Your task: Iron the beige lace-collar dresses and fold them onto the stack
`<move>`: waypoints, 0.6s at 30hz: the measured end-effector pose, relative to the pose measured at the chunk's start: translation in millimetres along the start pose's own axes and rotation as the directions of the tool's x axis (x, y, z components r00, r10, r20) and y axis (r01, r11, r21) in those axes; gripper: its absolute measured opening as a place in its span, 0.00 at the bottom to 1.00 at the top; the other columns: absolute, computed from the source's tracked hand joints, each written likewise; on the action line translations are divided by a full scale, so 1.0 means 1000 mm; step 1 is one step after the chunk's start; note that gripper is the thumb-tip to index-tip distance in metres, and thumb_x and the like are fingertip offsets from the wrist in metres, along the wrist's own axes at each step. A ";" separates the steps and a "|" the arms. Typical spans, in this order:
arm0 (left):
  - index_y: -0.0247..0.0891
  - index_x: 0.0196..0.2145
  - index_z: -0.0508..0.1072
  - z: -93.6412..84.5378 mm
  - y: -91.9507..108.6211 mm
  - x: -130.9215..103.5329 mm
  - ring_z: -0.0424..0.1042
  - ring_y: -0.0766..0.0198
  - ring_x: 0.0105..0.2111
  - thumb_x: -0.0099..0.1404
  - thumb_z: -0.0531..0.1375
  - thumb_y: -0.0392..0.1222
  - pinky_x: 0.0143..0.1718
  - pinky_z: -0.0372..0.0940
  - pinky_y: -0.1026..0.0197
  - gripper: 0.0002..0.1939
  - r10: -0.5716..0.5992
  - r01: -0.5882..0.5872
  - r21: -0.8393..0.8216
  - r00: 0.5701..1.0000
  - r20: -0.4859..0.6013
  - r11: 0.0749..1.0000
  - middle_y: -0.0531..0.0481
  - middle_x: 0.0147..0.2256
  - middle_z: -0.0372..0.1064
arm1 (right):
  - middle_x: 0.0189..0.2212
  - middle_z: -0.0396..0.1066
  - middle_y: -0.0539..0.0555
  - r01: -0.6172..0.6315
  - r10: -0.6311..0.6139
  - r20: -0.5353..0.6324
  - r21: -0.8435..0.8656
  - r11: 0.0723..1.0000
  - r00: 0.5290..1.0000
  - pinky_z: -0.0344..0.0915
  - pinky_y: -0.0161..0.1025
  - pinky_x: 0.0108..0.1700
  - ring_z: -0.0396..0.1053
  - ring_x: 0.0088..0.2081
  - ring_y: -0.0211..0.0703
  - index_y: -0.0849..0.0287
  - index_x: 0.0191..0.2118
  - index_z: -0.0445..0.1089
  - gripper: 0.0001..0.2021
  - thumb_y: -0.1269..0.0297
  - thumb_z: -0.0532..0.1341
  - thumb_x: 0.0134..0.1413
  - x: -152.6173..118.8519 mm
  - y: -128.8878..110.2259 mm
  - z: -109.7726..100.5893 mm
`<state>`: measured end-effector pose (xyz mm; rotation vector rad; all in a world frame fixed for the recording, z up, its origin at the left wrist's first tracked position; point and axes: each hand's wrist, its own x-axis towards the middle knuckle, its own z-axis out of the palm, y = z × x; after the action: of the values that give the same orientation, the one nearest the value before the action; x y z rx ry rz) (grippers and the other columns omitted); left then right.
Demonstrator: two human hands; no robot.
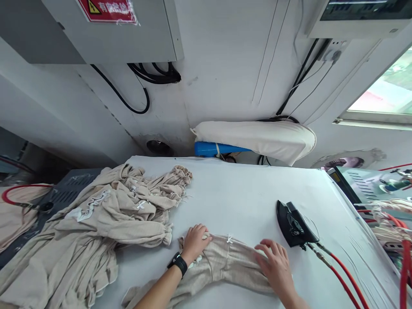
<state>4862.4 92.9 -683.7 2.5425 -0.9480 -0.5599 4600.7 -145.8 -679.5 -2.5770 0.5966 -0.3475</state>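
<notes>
Tabletop [231, 193], broad and white-covered, stands before a white plaster wall [222, 86]. At its near side lies a beige ruffled garment [219, 264]. Left hand [194, 243] curls at its upper edge; whether it pinches, I cannot tell. Right hand [276, 264] rests loosely spread on the cloth. White cover separates them from a heaped beige clothing pile [128, 219], left, and a black wedge-shaped iron [294, 225], right.

I see the beige garment [241, 262] as matt, wrinkled woven cloth, like the heaped garments [96, 234]. The ironing table [231, 193] looks to me covered in smooth fabric, and the iron [289, 225] hard and faintly glossy. The electrical cabinet [141, 43] reads from here as smooth painted metal, its warning label [111, 9] shiny.
</notes>
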 end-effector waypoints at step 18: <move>0.44 0.35 0.78 -0.042 -0.020 0.018 0.73 0.55 0.44 0.60 0.66 0.50 0.48 0.59 0.56 0.09 -0.058 0.063 -0.070 0.996 0.063 0.996 0.51 0.38 0.77 | 0.46 0.78 0.65 -0.619 0.628 0.004 0.173 0.766 0.778 0.71 0.51 0.43 0.76 0.45 0.61 0.59 0.57 0.72 0.37 0.36 0.62 0.50 0.103 0.142 -0.109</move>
<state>4905.4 103.2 -661.5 2.5101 -0.8579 -0.6810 4603.8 -348.9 -642.4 -2.0541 1.3357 -0.2198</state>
